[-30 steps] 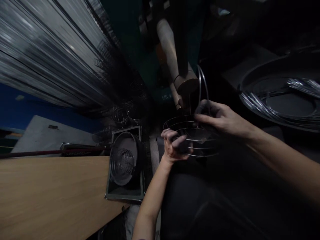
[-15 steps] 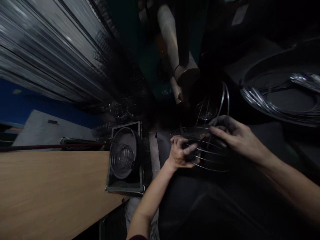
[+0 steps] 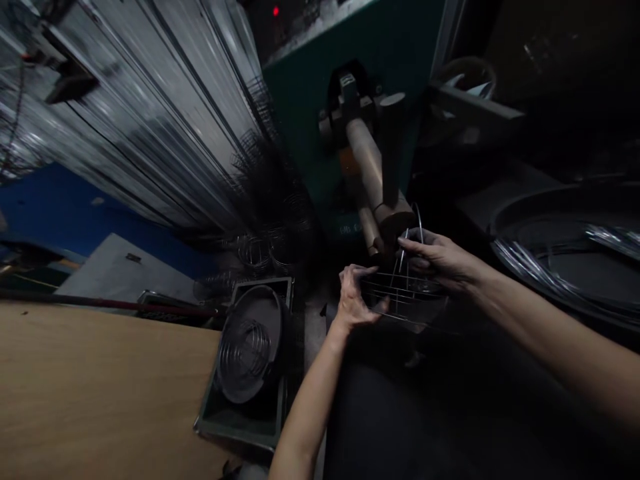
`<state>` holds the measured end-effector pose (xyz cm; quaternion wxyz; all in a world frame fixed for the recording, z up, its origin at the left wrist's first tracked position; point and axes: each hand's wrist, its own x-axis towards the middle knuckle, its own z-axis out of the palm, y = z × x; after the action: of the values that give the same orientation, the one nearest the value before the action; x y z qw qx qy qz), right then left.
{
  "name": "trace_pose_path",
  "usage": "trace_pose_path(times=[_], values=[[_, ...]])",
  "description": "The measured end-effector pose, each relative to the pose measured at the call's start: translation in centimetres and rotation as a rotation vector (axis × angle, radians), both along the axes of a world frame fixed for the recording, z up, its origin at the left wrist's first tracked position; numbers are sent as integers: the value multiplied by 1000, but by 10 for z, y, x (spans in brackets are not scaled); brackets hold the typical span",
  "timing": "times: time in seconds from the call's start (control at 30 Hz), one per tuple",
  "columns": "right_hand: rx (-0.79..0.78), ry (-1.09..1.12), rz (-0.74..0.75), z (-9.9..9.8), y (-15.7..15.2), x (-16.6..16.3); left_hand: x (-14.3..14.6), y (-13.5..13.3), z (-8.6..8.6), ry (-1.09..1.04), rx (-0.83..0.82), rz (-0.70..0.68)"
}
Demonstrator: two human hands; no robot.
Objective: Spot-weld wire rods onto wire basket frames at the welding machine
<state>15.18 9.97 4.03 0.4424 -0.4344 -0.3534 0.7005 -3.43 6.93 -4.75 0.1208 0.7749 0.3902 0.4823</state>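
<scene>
My left hand (image 3: 356, 299) is curled round the left side of a wire basket frame (image 3: 397, 295), a round cage of thin metal rods. My right hand (image 3: 440, 257) pinches a bent metal wire ring (image 3: 421, 223) between thumb and fingers, above the right side of the frame. Just beyond both hands, the thick cylindrical arms (image 3: 370, 163) of a green machine (image 3: 310, 127) point down toward them. Where the wire ring meets the frame is too dark to make out.
At my left a round dark basin (image 3: 275, 313) with coiled wire rings (image 3: 245, 350) sits in a green crate (image 3: 240, 423), beside a wooden board (image 3: 105, 387). Bundled wire rings (image 3: 530, 270) lie in a large round tray (image 3: 505, 217) at right. Corrugated metal sheeting (image 3: 165, 87) rises at left.
Both hands have moved with the wire frame and wire ring closer to the machine's cylindrical arms. My head view has shifted, showing more of the green machine.
</scene>
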Motion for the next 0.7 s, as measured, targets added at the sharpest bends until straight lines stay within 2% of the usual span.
trace_pose_path(times=[0.2,0.7], values=[[6,17,78,-3,13,6,2,10,0,3,-75,1],[116,-12,56,-10,45,-8,-7,27,9,13,-143,29]])
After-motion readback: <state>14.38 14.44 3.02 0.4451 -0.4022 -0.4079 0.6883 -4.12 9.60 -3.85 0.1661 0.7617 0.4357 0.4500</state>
